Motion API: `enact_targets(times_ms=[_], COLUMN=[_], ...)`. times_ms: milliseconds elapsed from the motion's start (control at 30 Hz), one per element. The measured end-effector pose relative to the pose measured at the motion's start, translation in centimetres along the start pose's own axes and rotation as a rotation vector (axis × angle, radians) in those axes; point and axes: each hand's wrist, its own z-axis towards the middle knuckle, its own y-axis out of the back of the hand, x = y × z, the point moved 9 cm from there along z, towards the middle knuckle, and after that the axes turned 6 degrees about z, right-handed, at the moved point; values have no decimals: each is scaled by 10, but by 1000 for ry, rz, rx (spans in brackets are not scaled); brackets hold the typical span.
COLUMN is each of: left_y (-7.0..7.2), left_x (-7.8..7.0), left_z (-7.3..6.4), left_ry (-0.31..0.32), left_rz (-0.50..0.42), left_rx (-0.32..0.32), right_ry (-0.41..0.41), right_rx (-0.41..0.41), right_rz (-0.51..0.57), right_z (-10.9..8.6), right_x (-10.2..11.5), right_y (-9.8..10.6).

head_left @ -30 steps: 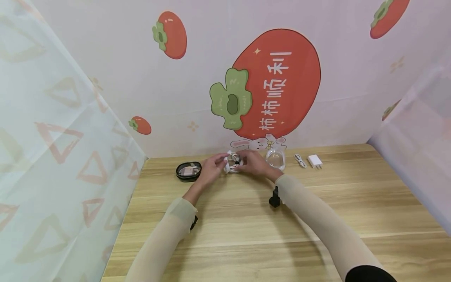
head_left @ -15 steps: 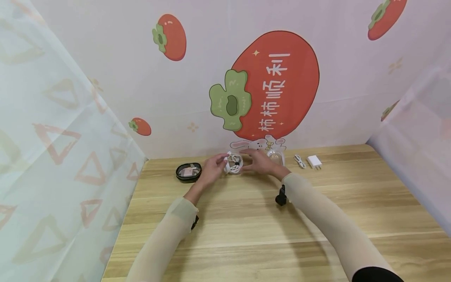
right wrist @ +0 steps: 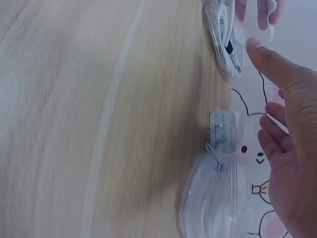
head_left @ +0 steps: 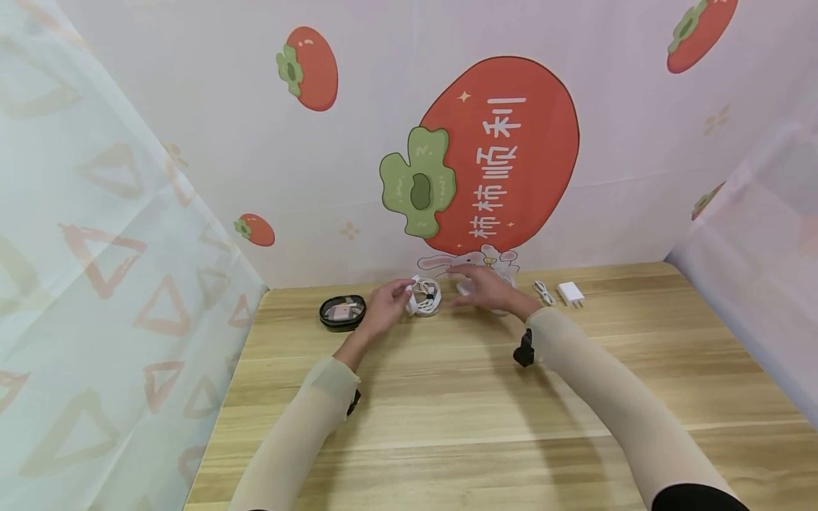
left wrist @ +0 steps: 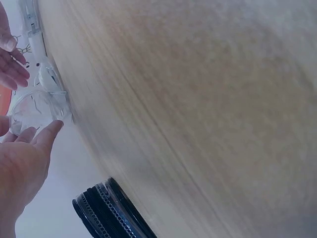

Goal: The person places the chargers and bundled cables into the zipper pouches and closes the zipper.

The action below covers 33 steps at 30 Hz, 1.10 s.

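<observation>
My left hand [head_left: 385, 305] pinches the raised edge of a small clear round case [left wrist: 37, 111] near the back wall. Inside that case lies a coiled white cable [head_left: 424, 295] with a dark tie around it. To the right, my right hand [head_left: 484, 289] hovers with fingers spread and nothing in them. Below it, in the right wrist view, are a white charger block [right wrist: 224, 131] and a second clear round case [right wrist: 214, 198]. From the head view the right hand covers much of both.
A black-rimmed oval case [head_left: 342, 313] with a see-through top sits left of the left hand. Toward the right lie a bundled white cable [head_left: 544, 292] and a white plug adapter [head_left: 571, 293]. The patterned back wall [head_left: 358, 248] rises right behind the row.
My right hand has drawn away to the right from the case with the coiled cable, and now overlaps the second clear case. The left hand stays in place.
</observation>
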Motion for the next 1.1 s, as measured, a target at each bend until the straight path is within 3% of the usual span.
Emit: enact_targets(times_ms=[433,800,1100], left_y=[0,-1,-1], left_x=[0,-1,0], left_z=[0,0,-1], left_ry=[17,1,-3], left_rz=[-18,-21,18], left_rx=[-8,0,21], right_ry=[33,-9,9], right_rx=[15,45,92], right_rz=[-70,-102,-154], right_z=[-2,-3,-1], right_x=[-14,-20,-21], right_y=[9,9,4])
